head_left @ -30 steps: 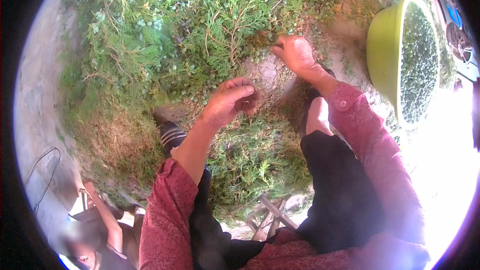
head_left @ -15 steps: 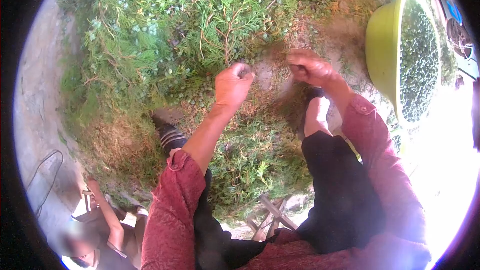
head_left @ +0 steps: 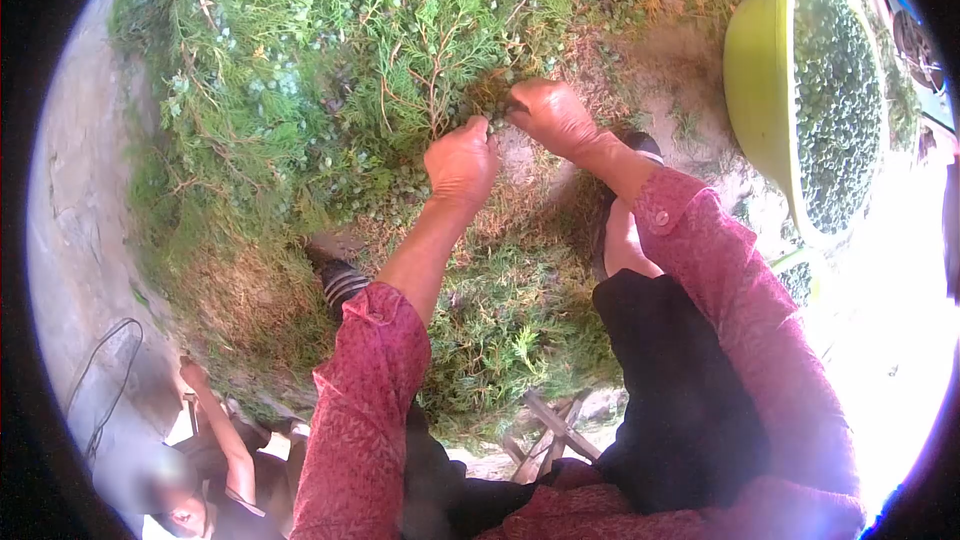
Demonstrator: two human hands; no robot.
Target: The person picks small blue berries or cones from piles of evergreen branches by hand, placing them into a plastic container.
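Note:
A heap of green conifer branches with small blue-green berries lies on the ground in front of me. My left hand reaches into its near edge, fingers pinched on a twig. My right hand is right beside it, fingertips pinched on the same clump of sprigs. Both arms wear red patterned sleeves. What exactly sits between the fingers is too small to tell. A yellow-green basin full of picked green berries stands at the upper right.
Stripped sprigs lie heaped between my legs, by a striped shoe. A wooden stool frame is under me. Another person sits at the lower left. Bare concrete with a cable runs along the left.
Both hands have moved up into the branch heap and come together; a second ago the left hand was lower and cupped, the right farther right.

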